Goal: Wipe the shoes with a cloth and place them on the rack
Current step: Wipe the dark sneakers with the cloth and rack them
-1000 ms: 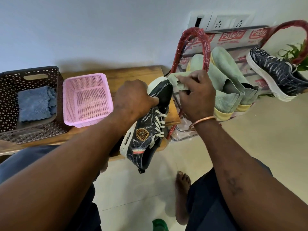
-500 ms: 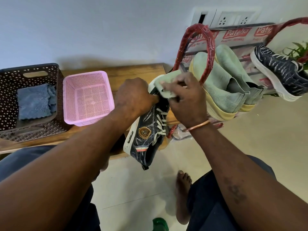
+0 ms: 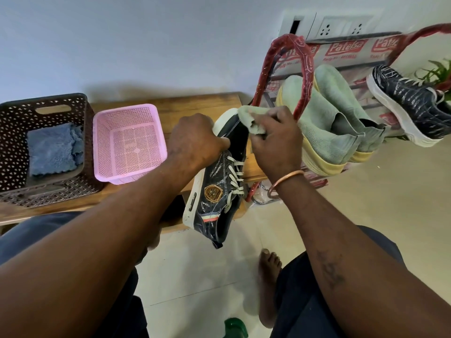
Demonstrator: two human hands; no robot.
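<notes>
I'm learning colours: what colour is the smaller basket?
The smaller basket is pink, clearest in the head view.

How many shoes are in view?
4. One laced dark sneaker in the left hand; a pale green shoe and its mate on the rack; a second dark sneaker at the rack's right end. More may be hidden.

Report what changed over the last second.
The right hand, pinching the green cloth, slid it left from beside the rack onto the held shoe's toe. The left hand kept its grip on that shoe; nothing was picked up or let go. The pink basket, the brown basket with the blue cloth, and the shoes on the rack stayed put.
</notes>
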